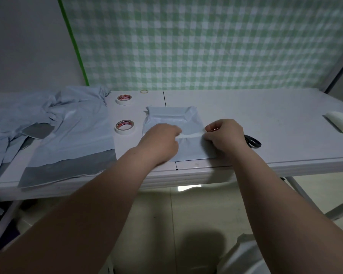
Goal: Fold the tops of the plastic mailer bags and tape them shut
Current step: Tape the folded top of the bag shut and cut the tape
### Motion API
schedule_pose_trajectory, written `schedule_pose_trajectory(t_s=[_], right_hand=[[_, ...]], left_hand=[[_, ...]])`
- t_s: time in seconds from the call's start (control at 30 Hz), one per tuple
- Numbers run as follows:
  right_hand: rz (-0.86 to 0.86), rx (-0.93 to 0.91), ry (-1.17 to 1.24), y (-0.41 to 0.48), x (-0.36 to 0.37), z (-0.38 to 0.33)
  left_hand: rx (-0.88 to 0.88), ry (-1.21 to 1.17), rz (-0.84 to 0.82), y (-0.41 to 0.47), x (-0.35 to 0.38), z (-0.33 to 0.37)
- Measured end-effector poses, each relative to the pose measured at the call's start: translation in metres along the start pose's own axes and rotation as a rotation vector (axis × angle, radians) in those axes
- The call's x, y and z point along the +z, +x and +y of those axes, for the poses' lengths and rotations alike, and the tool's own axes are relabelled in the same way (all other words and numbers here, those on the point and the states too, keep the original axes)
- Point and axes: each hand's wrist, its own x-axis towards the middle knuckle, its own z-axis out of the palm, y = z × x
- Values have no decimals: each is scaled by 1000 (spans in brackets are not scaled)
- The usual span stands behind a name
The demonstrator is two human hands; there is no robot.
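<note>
A pale blue mailer bag point(174, 119) lies flat on the white table point(265, 123), its top folded over. A strip of whitish tape point(190, 136) runs across the fold. My left hand point(160, 139) presses the strip's left part down with curled fingers. My right hand point(224, 134) pinches the strip's right end at the bag's right edge. Two rolls of white tape sit left of the bag, one near point(124, 126) and one farther back point(124, 99).
A pile of loose blue and grey mailer bags point(63, 135) covers the table's left side. Black scissors point(252, 142) lie just right of my right hand. A rubber band point(144, 91) lies at the back edge. A white bundle point(341, 121) sits at the far right.
</note>
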Motion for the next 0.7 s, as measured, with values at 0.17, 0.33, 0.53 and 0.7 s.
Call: schedule_pose_trajectory(t_s=[0.17,0.33,0.53,0.7], right_hand=[[-24,39,209,-1,-2,7],[-34,15,316,-2,-3,13],[4,-45,282,-2,-1,18],[65,-97,226,-3,5,18]], left_hand=[[61,-127,168,19,5,32],[41,-87,179,32,14,51],[35,-47,241,33,19,52],[41,-50,259,33,18,55]])
